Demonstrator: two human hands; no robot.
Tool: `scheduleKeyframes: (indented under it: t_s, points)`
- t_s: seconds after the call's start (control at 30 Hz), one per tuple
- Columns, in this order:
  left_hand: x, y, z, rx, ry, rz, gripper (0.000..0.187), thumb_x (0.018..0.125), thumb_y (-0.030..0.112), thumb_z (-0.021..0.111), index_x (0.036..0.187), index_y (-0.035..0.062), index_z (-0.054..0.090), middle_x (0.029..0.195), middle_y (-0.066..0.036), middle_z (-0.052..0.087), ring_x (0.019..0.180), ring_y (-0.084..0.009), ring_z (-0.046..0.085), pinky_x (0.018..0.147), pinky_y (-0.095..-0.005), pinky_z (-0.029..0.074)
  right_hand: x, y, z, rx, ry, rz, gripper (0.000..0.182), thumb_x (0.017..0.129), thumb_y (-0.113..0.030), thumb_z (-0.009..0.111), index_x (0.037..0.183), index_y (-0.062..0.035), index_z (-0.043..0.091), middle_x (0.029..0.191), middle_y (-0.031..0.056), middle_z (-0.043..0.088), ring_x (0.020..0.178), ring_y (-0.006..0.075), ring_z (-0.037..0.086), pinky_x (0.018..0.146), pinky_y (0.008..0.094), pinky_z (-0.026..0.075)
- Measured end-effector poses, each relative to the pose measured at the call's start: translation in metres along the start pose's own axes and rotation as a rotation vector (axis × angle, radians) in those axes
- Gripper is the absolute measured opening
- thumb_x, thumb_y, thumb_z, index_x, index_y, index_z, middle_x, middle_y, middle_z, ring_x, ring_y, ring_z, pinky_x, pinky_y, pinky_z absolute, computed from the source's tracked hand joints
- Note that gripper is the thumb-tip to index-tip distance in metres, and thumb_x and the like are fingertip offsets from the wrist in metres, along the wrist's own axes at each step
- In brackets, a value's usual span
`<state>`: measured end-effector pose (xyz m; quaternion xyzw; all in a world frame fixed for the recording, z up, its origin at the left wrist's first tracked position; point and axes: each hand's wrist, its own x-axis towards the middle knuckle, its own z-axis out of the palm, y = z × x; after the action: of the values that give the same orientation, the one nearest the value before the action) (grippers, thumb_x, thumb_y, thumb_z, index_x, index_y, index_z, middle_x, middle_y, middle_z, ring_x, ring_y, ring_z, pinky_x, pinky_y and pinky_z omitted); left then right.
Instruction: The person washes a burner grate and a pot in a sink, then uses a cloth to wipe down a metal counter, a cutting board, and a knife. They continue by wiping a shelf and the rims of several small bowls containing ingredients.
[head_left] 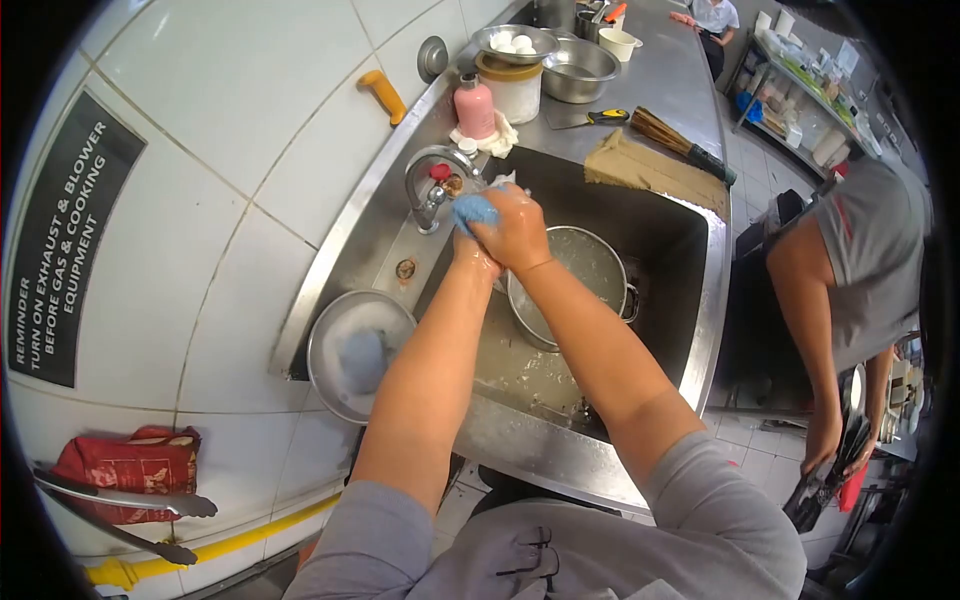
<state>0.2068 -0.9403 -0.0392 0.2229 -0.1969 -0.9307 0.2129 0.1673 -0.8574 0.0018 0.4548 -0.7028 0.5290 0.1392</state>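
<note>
Both hands meet over the left side of the sink [655, 270], close to the tap [420, 190]. My right hand [518, 228] is closed around a wet blue scrubbing sponge [474, 212]. My left hand [477, 252] is pressed against it from below, its fingers mostly hidden behind the right hand. Small whitish bits show past the hands, too covered to name. Below them in the sink stands a metal pot [590, 262] with cloudy water. A metal bowl [330, 350] with soapy water and something pale blue in it sits on the left ledge.
A pink bottle [475, 108] stands on a white cloth behind the tap. A scraper [600, 117], a brush [665, 135] and a tan cloth [640, 170] lie along the far rim. Tongs [130, 500] hang lower left. A co-worker [860, 250] bends at the right.
</note>
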Motion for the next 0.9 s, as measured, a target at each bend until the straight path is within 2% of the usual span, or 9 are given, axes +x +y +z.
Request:
scheduleKeyframes:
  t_s: [0.3,0.37,0.43,0.5,0.57,0.6,0.73,0.8,0.9]
  points:
    - [0.008,0.007,-0.008,0.468,0.244,0.128,0.044,0.098,0.036,0.064,0.121,-0.0002,0.067,0.116,-0.015,0.070,0.103,-0.0294,0.069,0.080,-0.0454,0.056,0.024,0.045,0.006,0.004,-0.221,0.317,0.030,0.090,-0.027,0.070,0.111,-0.0072,0.076,0.105,0.0287,0.071,0.096,0.0480,0.068,0.082,0.0478,0.056]
    - [0.009,0.014,-0.021,0.560,0.185,0.138,0.048,0.095,0.035,0.062,0.122,-0.0047,0.067,0.118,-0.022,0.068,0.105,-0.0303,0.067,0.079,-0.0478,0.055,0.034,0.122,0.040,-0.193,-0.701,-0.049,0.032,0.093,-0.029,0.064,0.097,0.0007,0.074,0.101,0.0271,0.073,0.093,0.0450,0.071,0.083,0.0514,0.057]
    - [0.013,0.020,-0.035,1.130,0.296,0.135,0.047,0.095,0.030,0.057,0.124,-0.0050,0.066,0.117,-0.023,0.070,0.101,-0.0342,0.068,0.079,-0.0524,0.055,0.039,0.081,0.000,-0.114,-0.778,0.395,0.033,0.095,-0.026,0.057,0.105,0.0006,0.073,0.102,0.0301,0.071,0.095,0.0451,0.071,0.085,0.0508,0.057]
    - [-0.002,0.027,-0.016,1.233,0.383,0.157,0.038,0.095,0.026,0.054,0.113,-0.0029,0.072,0.110,-0.025,0.074,0.096,-0.0401,0.071,0.080,-0.0529,0.055,0.038,0.076,-0.004,-0.148,-0.752,0.501,0.029,0.095,-0.017,0.057,0.115,-0.0010,0.072,0.102,0.0247,0.075,0.093,0.0359,0.074,0.085,0.0443,0.058]
    - [-0.003,0.043,-0.016,1.767,0.196,0.464,0.034,0.096,0.025,0.053,0.100,0.0000,0.076,0.103,-0.027,0.074,0.097,-0.0446,0.071,0.083,-0.0494,0.056,0.026,0.068,-0.009,0.502,-0.475,0.579,0.033,0.096,-0.005,0.054,0.125,-0.0033,0.068,0.106,0.0095,0.072,0.093,0.0188,0.069,0.085,0.0330,0.056]
    - [-0.013,0.046,-0.006,1.951,0.227,0.630,0.032,0.095,0.026,0.057,0.091,0.0001,0.076,0.101,-0.030,0.070,0.101,-0.0448,0.068,0.087,-0.0456,0.055,0.024,0.063,-0.010,0.504,-0.481,0.578,0.033,0.096,-0.005,0.054,0.125,-0.0033,0.068,0.106,0.0095,0.072,0.093,0.0188,0.069,0.085,0.0330,0.056]
    - [-0.030,0.051,0.024,1.736,0.242,0.637,0.034,0.097,0.032,0.062,0.098,0.0021,0.077,0.099,-0.024,0.075,0.095,-0.0409,0.072,0.087,-0.0456,0.055,0.018,0.047,-0.015,0.869,-0.320,0.627,0.042,0.093,0.003,0.055,0.133,-0.0066,0.064,0.114,0.0055,0.069,0.102,0.0145,0.065,0.094,0.0312,0.053]
    - [-0.052,0.043,0.045,0.886,0.144,0.174,0.033,0.097,0.033,0.069,0.107,0.0023,0.076,0.098,-0.013,0.077,0.088,-0.0290,0.073,0.083,-0.0420,0.054,0.019,0.049,-0.015,0.832,-0.308,0.587,0.046,0.091,0.004,0.060,0.136,-0.0073,0.063,0.117,0.0076,0.069,0.105,0.0158,0.065,0.097,0.0320,0.052]
    - [-0.053,0.047,0.040,1.185,-0.013,0.317,0.035,0.096,0.029,0.074,0.115,0.0002,0.073,0.098,-0.005,0.074,0.088,-0.0177,0.068,0.081,-0.0358,0.053,0.013,0.061,-0.001,0.626,-0.016,0.361,0.043,0.087,-0.006,0.072,0.130,-0.0058,0.065,0.112,0.0074,0.071,0.094,0.0163,0.066,0.088,0.0324,0.054]
